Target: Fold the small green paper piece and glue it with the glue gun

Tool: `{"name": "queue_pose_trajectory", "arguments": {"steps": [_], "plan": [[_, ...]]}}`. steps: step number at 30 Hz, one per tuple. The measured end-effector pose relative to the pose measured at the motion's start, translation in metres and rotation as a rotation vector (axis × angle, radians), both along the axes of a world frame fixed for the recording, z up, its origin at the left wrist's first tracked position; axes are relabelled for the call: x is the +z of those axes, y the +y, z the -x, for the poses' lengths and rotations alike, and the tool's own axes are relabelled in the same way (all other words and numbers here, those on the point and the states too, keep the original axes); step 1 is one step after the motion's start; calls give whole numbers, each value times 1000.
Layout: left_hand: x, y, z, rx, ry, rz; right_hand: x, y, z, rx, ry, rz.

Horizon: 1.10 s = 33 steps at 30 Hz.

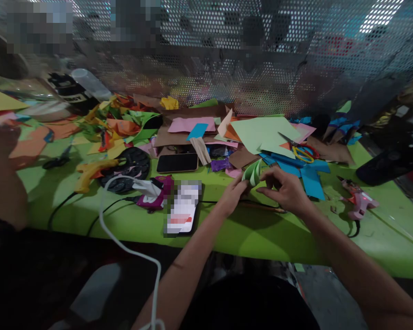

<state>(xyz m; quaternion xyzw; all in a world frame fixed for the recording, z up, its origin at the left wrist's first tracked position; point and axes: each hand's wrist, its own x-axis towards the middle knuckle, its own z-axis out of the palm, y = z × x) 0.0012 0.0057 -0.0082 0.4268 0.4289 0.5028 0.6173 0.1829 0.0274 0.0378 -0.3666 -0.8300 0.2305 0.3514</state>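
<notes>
Between my hands is a small green paper piece (252, 173) with pale curved stripes, folded or curled into a leaf-like shape. My left hand (233, 195) grips it by its lower left side, fingers closed. Just right of the paper, my right hand (282, 187) has its fingers bent and thumb and fingertips close together; whether anything thin is between them I cannot make out. Under the hands a thin brown stick or strip (261, 206) lies along the green tabletop (254, 233). Blue paper pieces (311, 176) lie behind my right hand.
Scissors with yellow and red handles (304, 153) rest on pale green sheets (265, 133). A pink glue gun (361, 201) and dark bottle (378, 167) stand right. Left are a lit phone (184, 208), tissue pack (154, 192), white cable (124, 247), yellow glue gun (86, 176) and another person's arm (3, 183).
</notes>
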Motion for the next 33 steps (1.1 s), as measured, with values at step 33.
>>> {"name": "queue_pose_trajectory", "arguments": {"steps": [33], "plan": [[6, -2, 5, 12, 103, -168, 0, 8, -2, -65, 221, 165]]}}
